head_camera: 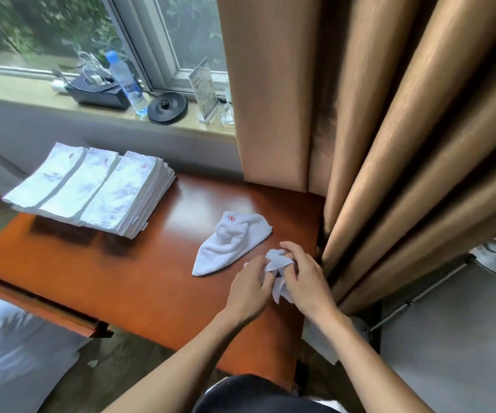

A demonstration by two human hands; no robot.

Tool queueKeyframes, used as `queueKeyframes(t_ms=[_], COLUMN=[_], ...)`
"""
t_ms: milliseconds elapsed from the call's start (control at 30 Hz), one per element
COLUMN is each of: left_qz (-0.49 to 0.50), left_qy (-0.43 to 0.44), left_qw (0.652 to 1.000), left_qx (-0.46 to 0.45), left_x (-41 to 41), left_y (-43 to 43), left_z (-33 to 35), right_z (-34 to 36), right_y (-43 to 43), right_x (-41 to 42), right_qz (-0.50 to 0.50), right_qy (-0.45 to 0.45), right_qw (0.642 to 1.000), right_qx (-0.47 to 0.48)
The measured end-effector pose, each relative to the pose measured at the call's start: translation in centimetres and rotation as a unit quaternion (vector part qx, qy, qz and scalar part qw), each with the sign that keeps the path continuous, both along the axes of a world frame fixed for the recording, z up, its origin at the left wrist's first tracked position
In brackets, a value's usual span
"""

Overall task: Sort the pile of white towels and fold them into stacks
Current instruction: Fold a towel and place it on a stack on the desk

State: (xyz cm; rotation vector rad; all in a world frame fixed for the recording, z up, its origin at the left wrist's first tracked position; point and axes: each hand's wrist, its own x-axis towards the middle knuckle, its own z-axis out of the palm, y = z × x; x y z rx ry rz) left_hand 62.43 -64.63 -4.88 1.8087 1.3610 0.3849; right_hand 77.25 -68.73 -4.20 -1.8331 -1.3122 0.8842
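Note:
Both hands work a small crumpled white towel [277, 263] near the right edge of the reddish wooden table [121, 278]. My left hand [249, 289] pinches its left side and my right hand [301, 275] grips its right side; part of the cloth hangs below my fingers. Just beyond them lies a loose, bunched white towel [228, 242] with a red logo. Three stacks of folded white towels [92, 189] sit side by side at the table's far left, each top towel showing a red logo.
Brown curtains [389, 129] hang close on the right. The windowsill holds a water bottle [127, 83], a black box with cables [97, 90], a round black base [167, 108] and a card stand [203, 90]. A white cloth [319, 342] hangs off the table's right corner. White bedding [8, 338] lies lower left.

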Motion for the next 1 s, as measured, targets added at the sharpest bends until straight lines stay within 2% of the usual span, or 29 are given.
queueKeyframes(t_ms=[67, 300, 367, 500, 600, 700, 800, 1000], left_qz=[0.014, 0.059, 0.084, 0.117, 0.122, 0.077, 0.024, -0.043], left_qy=[-0.019, -0.072, -0.085, -0.104, -0.116, -0.113, -0.123, -0.182], left_qw=[0.999, 0.994, 0.991, 0.986, 0.985, 0.99, 0.992, 0.98], left_qx=[0.025, 0.05, 0.056, 0.054, 0.027, 0.026, 0.02, -0.062], left_x=[-0.1, -2.0, -2.7, -4.6, -5.7, -6.4, -6.7, -6.9], left_y=[1.5, 4.6, 5.1, 6.3, 7.0, 6.6, 5.9, 4.7], left_z=[1.3, 3.9, 4.3, 5.2, 5.4, 4.9, 4.0, 4.0], right_z=[1.1, 1.4, 0.9, 0.6, 1.3, 2.4, 3.5, 4.9], right_y=[0.6, -0.6, -1.0, -1.4, -0.9, -0.1, 0.4, 0.3], right_x=[0.2, -0.3, -0.5, -1.1, -2.2, -3.7, -5.0, -6.7], right_qz=[-0.008, 0.015, 0.009, -0.033, -0.064, -0.08, -0.064, -0.064], right_qy=[-0.048, -0.186, -0.2, -0.18, -0.117, -0.031, -0.007, 0.022], right_qw=[0.999, 0.982, 0.978, 0.979, 0.989, 0.996, 0.998, 0.998], right_qx=[0.014, -0.042, -0.055, -0.085, -0.063, -0.029, -0.017, 0.016])
